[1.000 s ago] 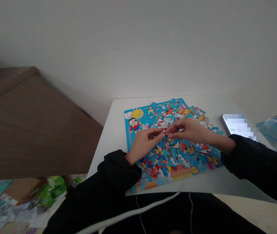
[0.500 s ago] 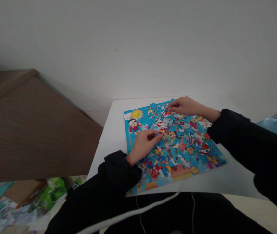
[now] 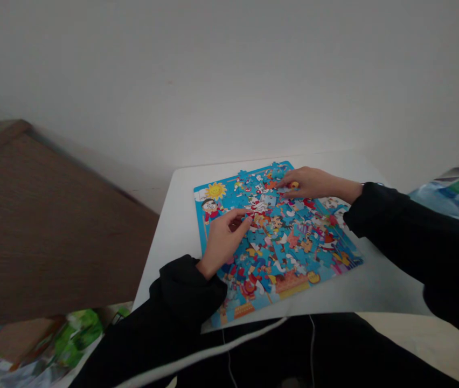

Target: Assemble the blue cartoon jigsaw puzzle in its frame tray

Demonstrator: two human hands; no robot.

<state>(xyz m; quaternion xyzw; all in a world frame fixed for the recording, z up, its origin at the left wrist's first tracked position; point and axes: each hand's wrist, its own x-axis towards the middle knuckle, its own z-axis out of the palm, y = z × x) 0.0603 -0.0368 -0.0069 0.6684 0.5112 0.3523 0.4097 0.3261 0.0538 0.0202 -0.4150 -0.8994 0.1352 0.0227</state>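
Note:
A jigsaw puzzle on a blue cartoon board (image 3: 203, 215) lies on the table, with many colourful pieces loose and overlapping across it. My left hand (image 3: 223, 242) rests on the pieces near the board's middle-left, its fingers curled and its palm side hidden. My right hand (image 3: 312, 184) is at the far side of the board, with its fingertips among the pieces. A small yellow puzzle piece (image 3: 293, 184) sits at the right hand's fingertips and looks pinched there.
The white table (image 3: 168, 237) has a brown wooden panel (image 3: 51, 231) to its left. A white cable (image 3: 201, 350) crosses my dark lap. A crumpled green-and-white bag (image 3: 71, 337) lies low at the left, and blue plastic (image 3: 439, 196) lies at the right.
My hands were together over the board's middle, pinching a small red piece. They have parted, with the right hand now at the far side. The view has shifted slightly.

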